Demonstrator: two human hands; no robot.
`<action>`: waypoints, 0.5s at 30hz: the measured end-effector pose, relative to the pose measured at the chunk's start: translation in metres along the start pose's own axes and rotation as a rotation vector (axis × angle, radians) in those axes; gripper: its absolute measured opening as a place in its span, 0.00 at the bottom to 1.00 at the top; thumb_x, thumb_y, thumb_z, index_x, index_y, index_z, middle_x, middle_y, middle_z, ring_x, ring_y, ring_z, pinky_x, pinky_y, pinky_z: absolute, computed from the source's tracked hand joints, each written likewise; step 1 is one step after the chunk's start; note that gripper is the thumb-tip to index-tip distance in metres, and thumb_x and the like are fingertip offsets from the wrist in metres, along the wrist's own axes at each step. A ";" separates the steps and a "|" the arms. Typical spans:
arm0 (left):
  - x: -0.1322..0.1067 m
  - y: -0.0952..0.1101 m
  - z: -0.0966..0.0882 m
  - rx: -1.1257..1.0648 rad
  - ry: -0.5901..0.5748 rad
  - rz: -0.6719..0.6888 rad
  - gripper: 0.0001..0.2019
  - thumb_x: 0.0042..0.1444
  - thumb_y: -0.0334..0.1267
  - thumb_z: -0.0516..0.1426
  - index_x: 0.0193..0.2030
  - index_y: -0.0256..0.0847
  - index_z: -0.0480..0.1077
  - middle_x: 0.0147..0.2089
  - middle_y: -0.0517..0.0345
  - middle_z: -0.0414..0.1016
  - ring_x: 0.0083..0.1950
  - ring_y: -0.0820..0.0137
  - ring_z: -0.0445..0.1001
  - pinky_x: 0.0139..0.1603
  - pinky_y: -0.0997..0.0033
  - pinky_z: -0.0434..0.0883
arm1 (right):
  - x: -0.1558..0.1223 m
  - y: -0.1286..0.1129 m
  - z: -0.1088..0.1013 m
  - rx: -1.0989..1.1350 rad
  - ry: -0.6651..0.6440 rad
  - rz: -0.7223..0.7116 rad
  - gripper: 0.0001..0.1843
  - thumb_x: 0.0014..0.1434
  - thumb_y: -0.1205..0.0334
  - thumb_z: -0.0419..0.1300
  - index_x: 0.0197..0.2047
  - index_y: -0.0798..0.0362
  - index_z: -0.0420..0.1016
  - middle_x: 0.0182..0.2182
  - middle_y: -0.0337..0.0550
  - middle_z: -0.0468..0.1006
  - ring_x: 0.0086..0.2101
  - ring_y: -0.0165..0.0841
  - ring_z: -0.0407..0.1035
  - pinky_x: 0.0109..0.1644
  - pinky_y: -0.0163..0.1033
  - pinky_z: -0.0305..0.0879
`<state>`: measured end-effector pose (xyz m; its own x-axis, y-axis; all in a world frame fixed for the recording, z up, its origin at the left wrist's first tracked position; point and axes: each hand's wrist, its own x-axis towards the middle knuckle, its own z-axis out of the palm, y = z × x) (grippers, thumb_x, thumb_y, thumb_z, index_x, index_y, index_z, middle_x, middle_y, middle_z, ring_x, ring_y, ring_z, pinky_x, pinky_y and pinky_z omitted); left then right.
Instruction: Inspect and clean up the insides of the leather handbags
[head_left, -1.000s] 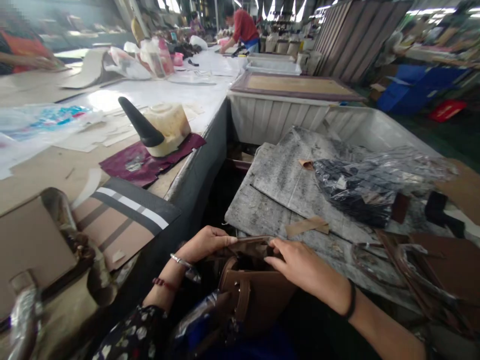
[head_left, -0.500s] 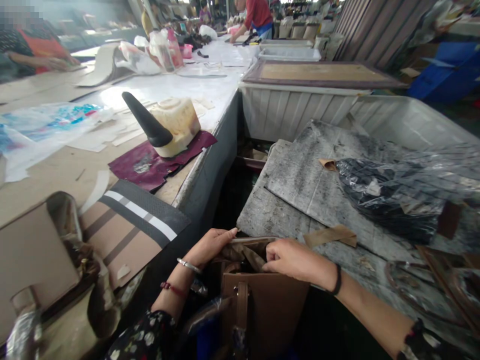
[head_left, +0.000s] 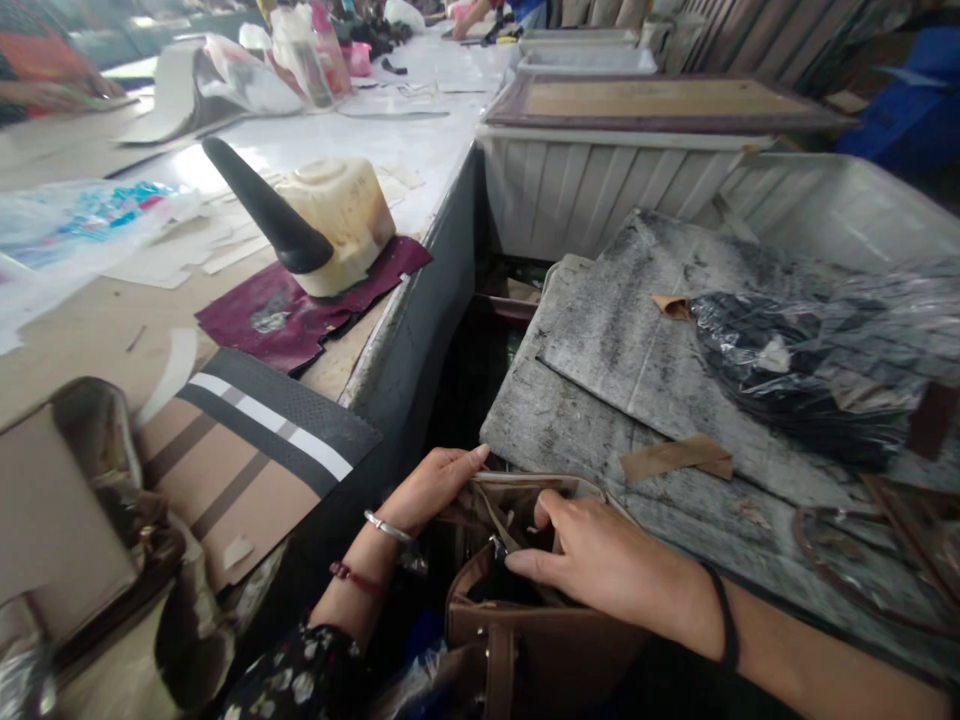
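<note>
A brown handbag (head_left: 555, 650) with a strap on its front stands upright low in front of me, its mouth open and a tan lining (head_left: 517, 500) showing. My left hand (head_left: 439, 485) grips the bag's far left rim, thumb along the top, the other fingers hidden behind it. Over the mouth, my right hand (head_left: 607, 555) reaches in from the right. Its thumb and index finger are spread apart near the lining; the remaining fingers are out of sight.
On the left table (head_left: 420, 120), a stained plastic container (head_left: 349, 230) with a black handle rests on purple scrap (head_left: 262, 320). Nearer lie a striped panel (head_left: 255, 440) and another bag (head_left: 60, 510). Grey boards (head_left: 592, 370) at right carry a black plastic bundle (head_left: 795, 370). People work far back.
My right hand has opened from a closed pose, thumb and index now apart inside the bag's mouth. The mouth shows wider. My left hand stays on the rim. The view has tilted down.
</note>
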<state>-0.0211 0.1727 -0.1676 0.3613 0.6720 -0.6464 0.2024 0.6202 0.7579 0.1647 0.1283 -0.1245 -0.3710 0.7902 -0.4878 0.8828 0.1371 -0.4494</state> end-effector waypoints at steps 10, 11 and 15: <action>-0.004 0.003 0.000 0.027 -0.012 0.018 0.23 0.48 0.55 0.53 0.26 0.31 0.71 0.21 0.58 0.70 0.22 0.75 0.65 0.22 0.78 0.60 | 0.013 -0.048 0.002 -0.199 -0.123 -0.576 0.08 0.55 0.64 0.51 0.29 0.56 0.69 0.23 0.42 0.75 0.23 0.35 0.69 0.24 0.36 0.52; -0.004 0.004 0.000 0.043 -0.012 0.021 0.23 0.49 0.54 0.53 0.26 0.32 0.71 0.20 0.59 0.69 0.22 0.76 0.64 0.22 0.78 0.60 | 0.011 -0.050 0.005 -0.178 -0.148 -0.597 0.08 0.55 0.63 0.51 0.29 0.56 0.69 0.22 0.42 0.74 0.22 0.34 0.68 0.23 0.36 0.52; -0.004 0.006 -0.001 0.071 -0.009 0.053 0.22 0.50 0.53 0.52 0.27 0.33 0.72 0.22 0.59 0.71 0.24 0.74 0.66 0.26 0.77 0.62 | 0.003 -0.045 0.012 -0.082 -0.135 -0.531 0.07 0.56 0.64 0.51 0.30 0.54 0.67 0.24 0.40 0.74 0.25 0.32 0.68 0.27 0.35 0.54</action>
<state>-0.0226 0.1742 -0.1609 0.3817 0.6991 -0.6046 0.2465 0.5535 0.7956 0.1206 0.1175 -0.1146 -0.8001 0.5172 -0.3040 0.5820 0.5462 -0.6025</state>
